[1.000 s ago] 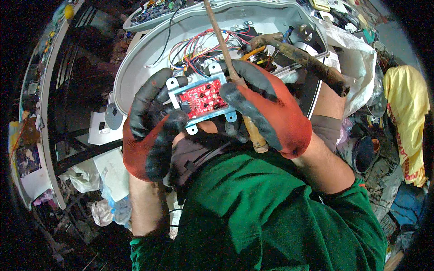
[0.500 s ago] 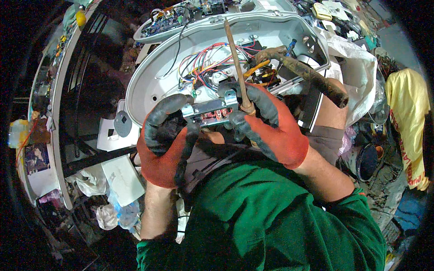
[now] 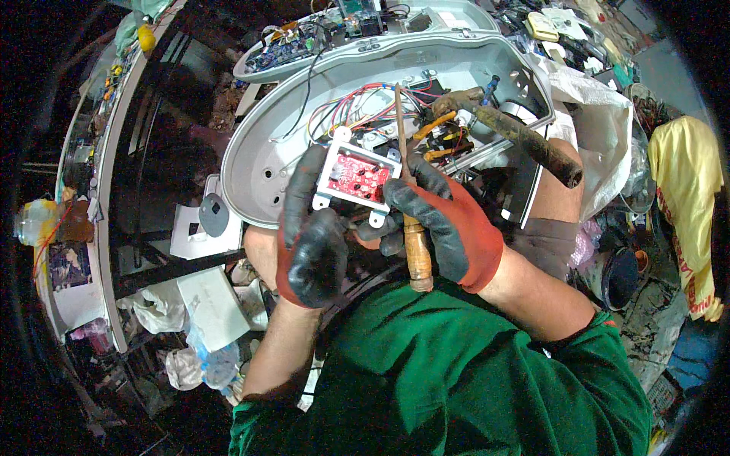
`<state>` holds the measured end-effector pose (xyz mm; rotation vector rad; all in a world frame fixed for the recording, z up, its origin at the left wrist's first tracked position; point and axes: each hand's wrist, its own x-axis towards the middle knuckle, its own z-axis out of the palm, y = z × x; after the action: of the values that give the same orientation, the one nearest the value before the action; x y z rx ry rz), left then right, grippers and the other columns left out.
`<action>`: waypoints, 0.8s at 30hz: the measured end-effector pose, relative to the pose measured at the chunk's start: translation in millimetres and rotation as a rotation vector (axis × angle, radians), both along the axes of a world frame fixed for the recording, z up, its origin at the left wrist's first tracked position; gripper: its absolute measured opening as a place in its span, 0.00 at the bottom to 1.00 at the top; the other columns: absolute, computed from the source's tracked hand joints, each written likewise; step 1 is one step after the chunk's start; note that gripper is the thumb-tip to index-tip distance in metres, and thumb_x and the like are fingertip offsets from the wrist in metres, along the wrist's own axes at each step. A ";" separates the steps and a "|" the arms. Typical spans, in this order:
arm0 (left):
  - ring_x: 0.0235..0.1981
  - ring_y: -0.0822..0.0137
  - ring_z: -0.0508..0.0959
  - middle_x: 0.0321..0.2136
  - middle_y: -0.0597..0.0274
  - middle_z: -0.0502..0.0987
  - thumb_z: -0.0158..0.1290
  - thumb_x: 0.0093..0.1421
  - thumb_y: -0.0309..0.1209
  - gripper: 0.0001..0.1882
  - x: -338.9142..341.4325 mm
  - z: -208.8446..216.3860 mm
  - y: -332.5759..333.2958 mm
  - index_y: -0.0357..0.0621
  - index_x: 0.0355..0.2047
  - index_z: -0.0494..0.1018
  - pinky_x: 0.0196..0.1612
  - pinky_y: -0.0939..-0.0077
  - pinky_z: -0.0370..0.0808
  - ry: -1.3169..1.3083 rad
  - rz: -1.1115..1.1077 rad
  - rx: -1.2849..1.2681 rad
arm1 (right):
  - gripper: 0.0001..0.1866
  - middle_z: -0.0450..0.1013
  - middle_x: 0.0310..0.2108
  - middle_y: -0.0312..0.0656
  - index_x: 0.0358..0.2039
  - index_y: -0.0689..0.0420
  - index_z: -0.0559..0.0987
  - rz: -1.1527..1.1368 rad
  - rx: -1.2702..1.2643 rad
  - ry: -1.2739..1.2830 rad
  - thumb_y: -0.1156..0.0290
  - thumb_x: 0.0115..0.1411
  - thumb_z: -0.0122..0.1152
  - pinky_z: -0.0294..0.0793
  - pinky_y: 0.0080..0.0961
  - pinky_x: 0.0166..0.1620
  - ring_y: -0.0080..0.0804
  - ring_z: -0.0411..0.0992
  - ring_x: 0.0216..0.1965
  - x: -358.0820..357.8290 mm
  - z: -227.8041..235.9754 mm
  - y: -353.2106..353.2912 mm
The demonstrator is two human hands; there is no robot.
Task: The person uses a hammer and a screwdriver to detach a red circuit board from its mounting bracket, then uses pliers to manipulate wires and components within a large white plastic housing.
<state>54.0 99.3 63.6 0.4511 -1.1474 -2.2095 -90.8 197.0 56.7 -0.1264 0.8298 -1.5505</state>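
Observation:
Both my hands wear red gloves with black coated fingers. My left hand (image 3: 315, 243) is closed on the left side of a small white square metal frame, whose face is tipped up toward me. Inside the frame (image 3: 325, 182) sits a red circuit board (image 3: 359, 178) with small parts on it. My right hand (image 3: 449, 224) grips a screwdriver (image 3: 417, 258) with a worn wooden handle and a long rusty shaft pointing away from me. Its thumb and fingertips also touch the frame's right edge. Some right fingers are hidden under the frame.
Just beyond my hands a large grey plastic housing (image 3: 247, 148) holds tangled coloured wires (image 3: 361, 102). A dirty hammer (image 3: 525, 137) lies across its right side. A second shell with circuit boards (image 3: 293, 49) lies behind. White sacking (image 3: 589, 114) and a yellow bag (image 3: 688, 205) are at right.
The metal piece has turned from edge-on to face-up, bringing the red board into full view. My left hand has shifted right and turned over. The screwdriver's handle now shows below my right hand.

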 end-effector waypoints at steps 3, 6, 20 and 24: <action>0.47 0.62 0.74 0.52 0.53 0.69 0.50 0.60 0.28 0.37 -0.4 0.5 3.7 0.40 0.66 0.47 0.48 0.69 0.74 -0.142 0.023 -0.037 | 0.13 0.71 0.31 0.33 0.42 0.55 0.70 0.026 -0.005 -0.015 0.64 0.61 0.60 0.79 0.25 0.30 0.26 0.74 0.30 2.7 -1.5 -0.3; 0.44 0.63 0.76 0.50 0.54 0.71 0.50 0.61 0.30 0.36 -2.8 -3.4 7.4 0.41 0.66 0.47 0.43 0.68 0.77 -0.263 0.072 0.013 | 0.13 0.71 0.32 0.33 0.43 0.55 0.70 0.014 0.009 0.056 0.63 0.62 0.59 0.78 0.23 0.32 0.23 0.74 0.32 7.1 -4.5 -1.7; 0.50 0.57 0.75 0.53 0.53 0.71 0.43 0.66 0.41 0.23 22.6 -28.8 -36.1 0.45 0.57 0.64 0.52 0.59 0.75 -0.046 0.136 0.367 | 0.30 0.65 0.54 0.59 0.59 0.63 0.63 0.202 0.062 1.712 0.62 0.58 0.53 0.65 0.40 0.58 0.56 0.66 0.54 -46.2 -31.8 -17.0; 0.48 0.58 0.76 0.51 0.52 0.73 0.49 0.62 0.35 0.23 33.2 -45.3 -49.1 0.43 0.57 0.65 0.47 0.61 0.78 0.054 0.064 0.223 | 0.23 0.69 0.49 0.58 0.52 0.62 0.70 -0.026 -0.043 1.814 0.68 0.55 0.55 0.69 0.41 0.53 0.56 0.69 0.49 -59.9 -6.3 -9.3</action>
<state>87.3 50.3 18.3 0.5096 -0.8502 -2.2890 -150.7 187.7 50.4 -1.7068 2.1096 -1.1501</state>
